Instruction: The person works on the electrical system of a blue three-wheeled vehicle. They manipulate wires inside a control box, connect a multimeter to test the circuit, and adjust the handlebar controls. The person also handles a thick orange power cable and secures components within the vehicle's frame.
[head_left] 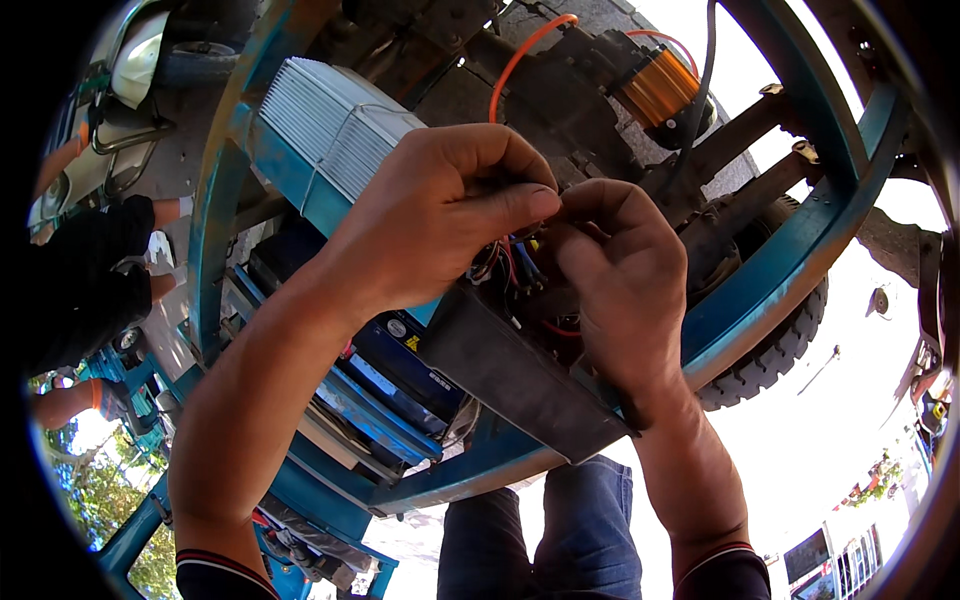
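Observation:
My left hand [445,205] is closed in a pinch, thumb against the curled fingers. Close beside it, my right hand [622,270] also has its fingers curled together, and the two sets of fingertips nearly meet. Whatever they hold is too small or hidden to make out. Just below the fingertips, a bundle of thin coloured wires [518,268] with dark connectors comes out above a black sheet cover [520,375]. The right wrist is close to that cover's lower right end.
A blue vehicle frame [765,300] surrounds the work. A ribbed metal box [335,120] and blue-black batteries [410,365] lie left. Orange cable [505,75], an orange finned cylinder [660,88] and a tyre [775,360] are beyond and right. Another person's dark clothing [90,285] shows far left.

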